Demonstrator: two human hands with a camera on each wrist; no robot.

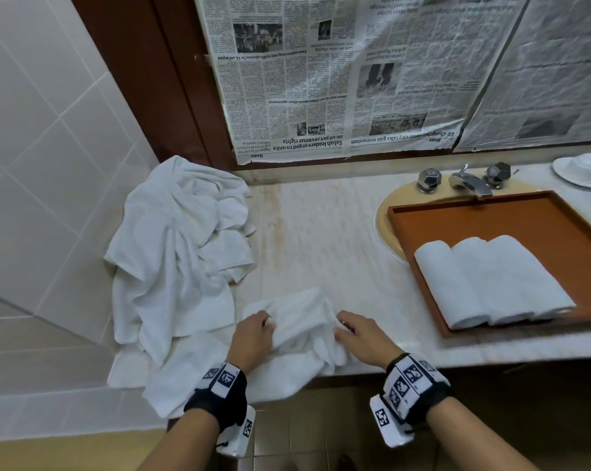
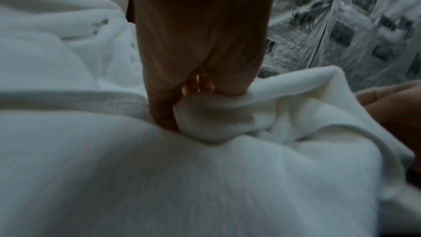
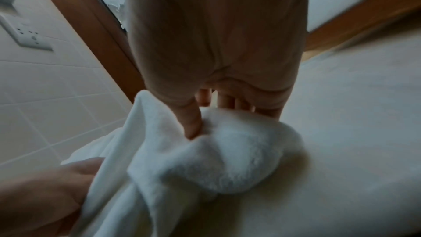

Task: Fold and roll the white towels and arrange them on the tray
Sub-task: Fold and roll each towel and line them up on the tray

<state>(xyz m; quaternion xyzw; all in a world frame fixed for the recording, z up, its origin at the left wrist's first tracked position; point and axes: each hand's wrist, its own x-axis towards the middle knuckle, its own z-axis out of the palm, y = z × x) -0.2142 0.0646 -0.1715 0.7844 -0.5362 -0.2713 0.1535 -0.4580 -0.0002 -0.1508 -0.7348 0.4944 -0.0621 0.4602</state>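
Observation:
A crumpled white towel lies near the counter's front edge. My left hand pinches its left side, thumb and fingers buried in a fold of the towel. My right hand grips the right side, where the towel bunches under my curled fingers. Three rolled white towels lie side by side on the brown tray at the right. A heap of loose white towels fills the counter's left end and hangs over the front edge.
The tray rests over a beige sink with a chrome faucet. A white saucer sits at the far right. Newspaper covers the wall behind. White tiles line the left wall. Bare marble counter lies between heap and tray.

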